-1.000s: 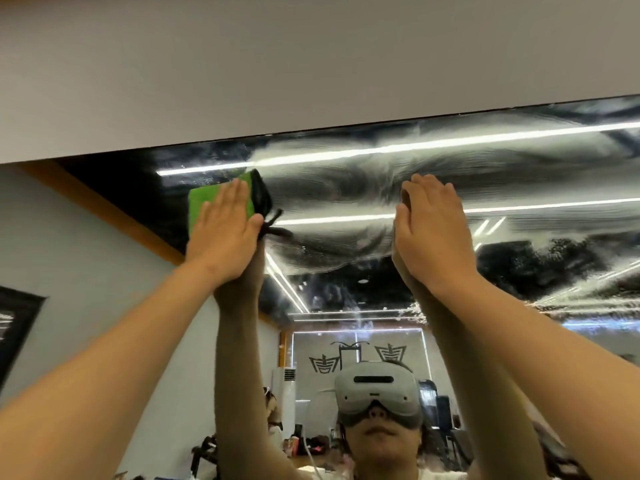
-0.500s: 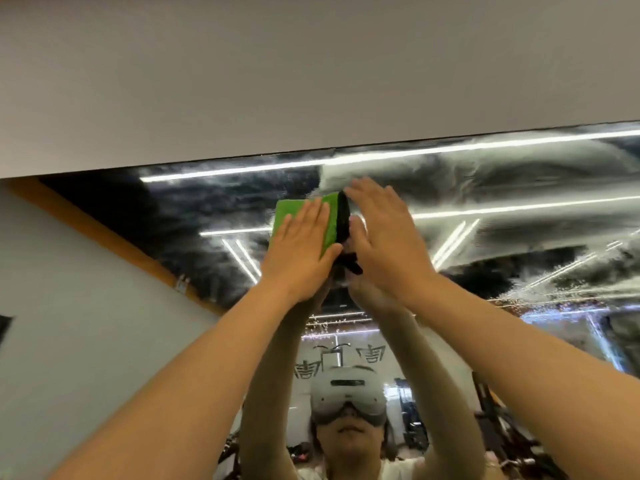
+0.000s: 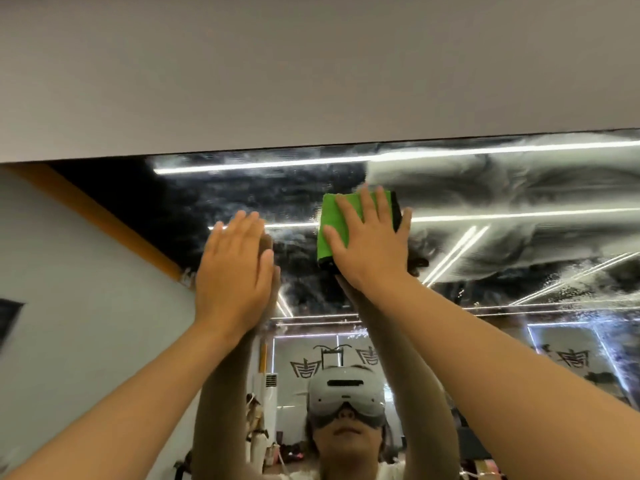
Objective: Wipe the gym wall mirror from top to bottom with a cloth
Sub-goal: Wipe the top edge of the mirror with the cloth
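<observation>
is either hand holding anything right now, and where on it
The right hand presses the green cloth against the mirror, straight fingers spread over its face; the left hand holds nothing.

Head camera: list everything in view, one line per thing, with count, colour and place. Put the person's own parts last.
wall: one, grey, a band above the mirror's top edge.
mirror: one, dark reflective glass, below the wall band.
smears: several, whitish, on the upper right of the mirror.
light strips: several, white, reflected across the mirror.
headset: one, white, reflected at bottom centre, worn by the person.
cloth: one, green with a dark edge, flat against the mirror near its top.
left hand: one, fingers straight, flat on the mirror, left of the cloth.
right hand: one, fingers spread, pressing the cloth to the mirror.
</observation>
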A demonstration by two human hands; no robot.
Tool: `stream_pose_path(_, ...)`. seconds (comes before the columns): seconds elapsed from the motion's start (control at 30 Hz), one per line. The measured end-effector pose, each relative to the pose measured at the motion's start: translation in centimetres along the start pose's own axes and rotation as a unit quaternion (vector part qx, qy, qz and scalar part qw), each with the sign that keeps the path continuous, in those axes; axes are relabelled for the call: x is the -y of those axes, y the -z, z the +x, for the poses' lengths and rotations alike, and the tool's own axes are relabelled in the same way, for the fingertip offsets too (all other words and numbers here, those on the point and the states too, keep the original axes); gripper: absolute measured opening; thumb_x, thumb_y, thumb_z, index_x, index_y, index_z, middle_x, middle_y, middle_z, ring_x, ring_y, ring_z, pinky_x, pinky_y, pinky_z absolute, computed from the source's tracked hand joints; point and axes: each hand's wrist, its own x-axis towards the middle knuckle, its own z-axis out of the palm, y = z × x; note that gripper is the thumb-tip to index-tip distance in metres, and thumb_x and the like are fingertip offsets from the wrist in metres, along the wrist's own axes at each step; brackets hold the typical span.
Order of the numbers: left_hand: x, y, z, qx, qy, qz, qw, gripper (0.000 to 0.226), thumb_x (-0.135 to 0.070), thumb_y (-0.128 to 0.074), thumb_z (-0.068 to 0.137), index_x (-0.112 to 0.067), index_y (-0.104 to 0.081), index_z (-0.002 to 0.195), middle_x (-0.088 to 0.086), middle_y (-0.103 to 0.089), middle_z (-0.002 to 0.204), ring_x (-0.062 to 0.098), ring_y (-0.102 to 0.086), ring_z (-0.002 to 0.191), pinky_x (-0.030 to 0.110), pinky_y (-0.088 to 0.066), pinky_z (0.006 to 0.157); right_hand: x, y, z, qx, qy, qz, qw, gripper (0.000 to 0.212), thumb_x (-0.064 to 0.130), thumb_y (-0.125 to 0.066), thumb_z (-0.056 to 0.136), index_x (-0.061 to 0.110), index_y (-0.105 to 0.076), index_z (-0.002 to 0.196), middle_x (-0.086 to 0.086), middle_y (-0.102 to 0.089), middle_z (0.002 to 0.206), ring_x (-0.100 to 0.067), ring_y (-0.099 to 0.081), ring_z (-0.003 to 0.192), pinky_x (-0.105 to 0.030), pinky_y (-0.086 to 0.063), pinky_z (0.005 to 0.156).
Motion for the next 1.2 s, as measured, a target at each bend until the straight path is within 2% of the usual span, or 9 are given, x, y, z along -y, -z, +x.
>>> stream_pose_path(0.1, 0.6, -0.1, 0.5, -0.038, 0.023, -0.009, 0.999, 0.06, -0.038, -0.028, 0.1, -0.005, -0.046, 0.146, 0.011, -0.045, 0.153, 0.021, -0.028, 0.149, 0.033, -0.005, 0.125, 0.4, -0.3, 0.7, 0.016, -0.012, -0.032, 0.999, 0.078, 0.077, -0.021, 0.092, 0.039, -0.002, 0.157, -0.012, 0.011, 0.165, -0.031, 0.02, 0.15, -0.059, 0.01, 0.118)
stream_pose_path(0.17, 0.7, -0.3, 0.6, -0.049, 0.028, -0.015, 0.998, 0.062, -0.041, -0.029, 0.099, -0.006, -0.047, 0.146, 0.01, -0.044, 0.154, 0.02, -0.028, 0.149, 0.035, -0.006, 0.125, 0.8, -0.6, 1.2, 0.011, -0.012, -0.032, 0.999, 0.072, 0.07, -0.02, 0.096, 0.037, 0.001, 0.157, -0.015, 0.013, 0.164, -0.032, 0.019, 0.15, -0.056, 0.01, 0.119)
stream_pose_path(0.3, 0.8, -0.4, 0.1, -0.043, 0.036, -0.029, 0.998, 0.068, -0.048, -0.027, 0.096, -0.009, -0.042, 0.15, 0.006, -0.038, 0.158, 0.016, -0.021, 0.151, 0.03, -0.001, 0.125, 0.5, -0.9, 2.2, -0.01, 0.018, -0.015, 1.0, 0.057, 0.049, -0.016, 0.105, 0.036, 0.0, 0.157, -0.007, 0.008, 0.166, -0.022, 0.015, 0.151, -0.046, 0.013, 0.12)
stream_pose_path(0.4, 1.0, -0.5, 0.3, -0.042, 0.045, -0.039, 0.997, 0.068, -0.048, -0.03, 0.097, -0.011, -0.035, 0.154, 0.002, -0.031, 0.162, 0.011, -0.014, 0.153, 0.025, 0.003, 0.124, -0.6, -0.5, 4.2, -0.027, 0.033, -0.045, 0.998, 0.055, 0.045, -0.013, 0.106, 0.033, -0.001, 0.158, -0.002, 0.005, 0.166, -0.018, 0.013, 0.152, -0.044, 0.015, 0.12)
stream_pose_path(0.57, 1.1, -1.2, 0.4, -0.034, 0.043, -0.033, 0.998, 0.073, -0.055, -0.025, 0.096, -0.013, -0.027, 0.157, 0.001, -0.026, 0.164, 0.011, -0.01, 0.153, 0.025, 0.004, 0.124, -0.4, 0.0, 6.7, -0.02, -0.035, -0.058, 0.997, 0.055, 0.044, -0.01, 0.106, 0.028, 0.003, 0.158, -0.004, 0.008, 0.166, -0.021, 0.012, 0.152, -0.046, 0.012, 0.121)
stream_pose_path(0.73, 1.4, -1.0, 0.4, -0.002, 0.052, -0.037, 0.998, 0.083, -0.06, -0.016, 0.091, -0.01, -0.027, 0.157, 0.003, -0.024, 0.165, 0.013, -0.011, 0.154, 0.031, -0.001, 0.126, 7.7, -2.9, 4.5, -0.025, 0.077, -0.038, 0.996, 0.054, 0.042, -0.011, 0.107, 0.029, 0.001, 0.158, -0.003, 0.006, 0.166, -0.02, 0.012, 0.152, -0.046, 0.016, 0.118)
stream_pose_path(0.87, 1.6, -1.0, 0.5, 0.012, 0.063, -0.052, 0.997, 0.071, -0.051, -0.025, 0.097, -0.012, -0.029, 0.156, 0.001, -0.024, 0.165, 0.012, -0.013, 0.153, 0.027, 0.001, 0.124, 4.6, -1.6, 5.4, 0.008, 0.127, -0.041, 0.991, 0.053, 0.042, -0.013, 0.107, 0.032, -0.001, 0.157, 0.003, 0.005, 0.166, -0.013, 0.011, 0.151, -0.043, 0.014, 0.119)
stream_pose_path(1.03, 1.5, -0.9, 0.3, 0.022, 0.065, -0.055, 0.996, 0.073, -0.053, -0.026, 0.096, -0.013, -0.029, 0.157, 0.0, -0.023, 0.165, 0.012, -0.012, 0.153, 0.031, -0.001, 0.126, -3.3, 1.5, 7.5, 0.017, 0.0, -0.048, 0.999, 0.054, 0.04, -0.012, 0.107, 0.03, 0.002, 0.158, 0.002, 0.008, 0.166, -0.015, 0.011, 0.152, -0.043, 0.012, 0.12)
stream_pose_path(1.2, 1.5, -0.8, 0.4, 0.034, 0.061, -0.046, 0.996, 0.078, -0.056, -0.026, 0.094, -0.011, -0.027, 0.157, 0.001, -0.02, 0.166, 0.014, -0.01, 0.154, 0.033, -0.005, 0.126, -0.3, 0.6, 8.3, 0.005, -0.043, -0.052, 0.998, 0.055, 0.041, -0.01, 0.107, 0.026, 0.008, 0.157, -0.004, 0.012, 0.165, -0.021, 0.014, 0.151, -0.046, 0.009, 0.122)
